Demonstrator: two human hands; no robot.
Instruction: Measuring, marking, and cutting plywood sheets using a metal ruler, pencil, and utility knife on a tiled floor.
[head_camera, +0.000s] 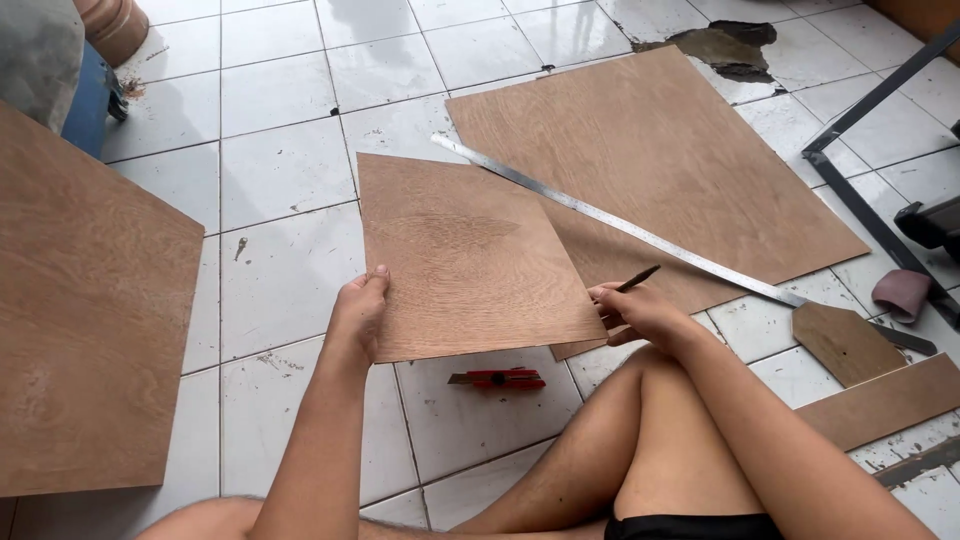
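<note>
**Cut plywood panel held up over the tiled floor**

The person sits on the floor with bare knees drawn in and holds a plywood panel (465, 255) between both hands, lifted off the tiles and tipped slightly toward the camera. The panel is a thin, roughly rectangular sheet, reddish-brown, with a soft wavy grain and a darker oval figure near its middle; its edges look cleanly cut and its face is bare.

The left hand (360, 312) is clamped on the panel's lower left edge, thumb on top and fingers underneath. The right hand (635, 312) grips the lower right corner and at the same time pinches a dark pencil (637, 278), whose tip sticks up and to the right.

Behind the panel lies a larger plywood sheet (670, 160) of the same colour, flat on the white floor tiles (280, 170). A long steel ruler (610, 222) runs diagonally across that sheet, its near part passing just beyond the right hand. Below the held panel, on the tiles, rests a red utility knife (500, 379).

Another big plywood board (85, 320) fills the left side. To the right are two small offcuts (850, 345), a pinkish roll (902, 293), and a dark metal frame (870, 215). One tile at the top is broken (725, 48).
</note>
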